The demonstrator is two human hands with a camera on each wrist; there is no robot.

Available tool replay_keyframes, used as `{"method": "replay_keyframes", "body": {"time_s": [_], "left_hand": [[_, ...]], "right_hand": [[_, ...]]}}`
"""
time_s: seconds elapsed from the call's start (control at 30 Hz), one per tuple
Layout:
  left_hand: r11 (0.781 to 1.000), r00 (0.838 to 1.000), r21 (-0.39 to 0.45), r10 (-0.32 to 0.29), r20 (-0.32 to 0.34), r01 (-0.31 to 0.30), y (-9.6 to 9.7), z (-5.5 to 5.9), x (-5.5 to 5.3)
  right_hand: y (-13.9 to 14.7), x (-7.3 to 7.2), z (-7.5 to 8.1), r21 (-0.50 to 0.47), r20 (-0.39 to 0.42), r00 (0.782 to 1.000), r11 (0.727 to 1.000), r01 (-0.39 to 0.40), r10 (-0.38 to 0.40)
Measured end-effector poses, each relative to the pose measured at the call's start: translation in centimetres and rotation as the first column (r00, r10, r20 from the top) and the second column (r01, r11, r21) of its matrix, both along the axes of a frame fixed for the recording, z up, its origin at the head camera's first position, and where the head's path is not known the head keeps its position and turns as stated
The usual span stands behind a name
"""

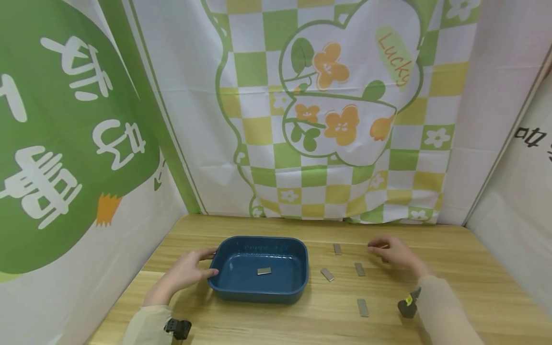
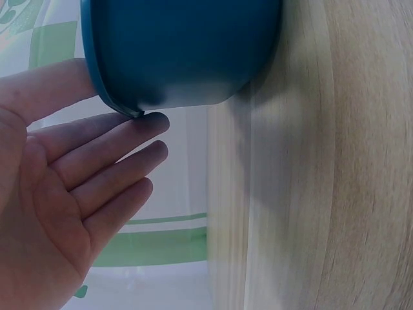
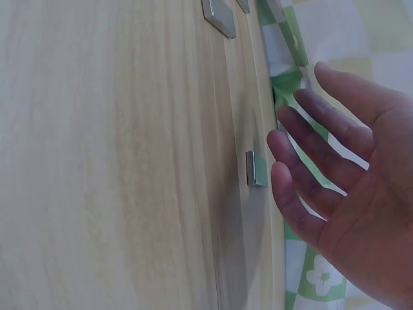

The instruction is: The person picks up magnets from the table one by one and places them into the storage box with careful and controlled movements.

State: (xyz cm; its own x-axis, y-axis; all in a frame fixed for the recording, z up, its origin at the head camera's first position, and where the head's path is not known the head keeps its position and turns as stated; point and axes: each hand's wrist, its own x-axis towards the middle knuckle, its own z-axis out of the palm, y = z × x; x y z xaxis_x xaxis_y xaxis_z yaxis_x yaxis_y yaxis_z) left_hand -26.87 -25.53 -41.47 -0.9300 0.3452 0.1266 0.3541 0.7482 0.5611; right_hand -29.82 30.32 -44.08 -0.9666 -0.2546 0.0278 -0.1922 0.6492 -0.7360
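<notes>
Container: one dark blue rectangular dish with rounded corners [image 1: 258,298], upright on the wood-grain tabletop [image 1: 310,326], left of centre. Contents: a single small silvery rectangular block [image 1: 264,271], lying flat on the dish floor, near the middle and slightly toward the right end.

Outside the dish, to its right, four similar blocks lie apart: a far block [image 1: 338,249], a slanted block [image 1: 327,274] nearest the dish wall, a middle block [image 1: 360,269] and a near block [image 1: 363,308].

Left hand [image 1: 185,272]: at the dish's left end, forearm coming in from the lower left. Thumb lies at the rim, a finger touches the rim further back; the remaining fingers extend straight, close together, below the rim in the left wrist view. No clear curl round the wall; pressure cannot be judged.

Right hand [image 1: 396,252]: above the tabletop, right of the far block and beyond the middle block, palm turned inward. Fingers slightly bent and a little spread, nothing pinched. In the right wrist view, one block [image 3: 256,169] appears just beside the fingertips; cannot tell which block of the head view it is.
</notes>
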Motion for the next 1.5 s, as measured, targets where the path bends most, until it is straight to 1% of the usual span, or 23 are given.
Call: {"method": "replay_keyframes", "body": {"time_s": [0.1, 0.3, 0.53, 0.73, 1.0, 1.1, 1.3, 1.5], "left_hand": [[1.000, 1.000, -0.004, 0.002, 0.001, -0.002, 0.0, 0.0, 0.0], [1.000, 1.000, -0.005, 0.002, -0.001, -0.002, 0.0, 0.1, 0.0], [1.000, 1.000, -0.004, -0.003, 0.001, 0.003, 0.0, 0.1, -0.1], [1.000, 1.000, -0.004, -0.004, -0.004, 0.004, -0.1, -0.1, -0.1], [1.000, 1.000, -0.006, 0.000, -0.005, 0.000, -0.2, -0.1, -0.1], [1.000, 1.000, -0.009, -0.005, -0.008, 0.005, -0.2, -0.2, -0.1], [1.000, 1.000, -0.005, -0.012, -0.013, 0.012, -0.2, -0.2, -0.1], [1.000, 1.000, -0.004, -0.007, -0.008, 0.007, -0.1, -0.1, -0.1]], "right_hand": [[0.4, 0.0, -0.1, -0.001, -0.008, 1.000, 1.000, 0.005, -0.005], [1.3, -0.1, -0.5, 0.062, -0.044, 0.999, 0.998, 0.022, -0.019], [2.0, 0.4, -0.6, 0.030, -0.016, 0.998, 0.998, 0.053, -0.053], [2.4, 0.6, -1.1, 0.029, -0.018, 0.997, 0.997, 0.071, -0.071], [3.3, 0.4, -2.0, 0.044, -0.022, 0.995, 0.994, 0.100, -0.099], [3.6, 0.3, -2.4, 0.044, -0.030, 0.995, 0.995, 0.094, -0.093], [3.9, 0.4, -2.6, 0.047, -0.031, 0.995, 0.994, 0.096, -0.095], [4.0, 0.3, -2.8, 0.043, -0.022, 0.994, 0.993, 0.107, -0.107]]}}
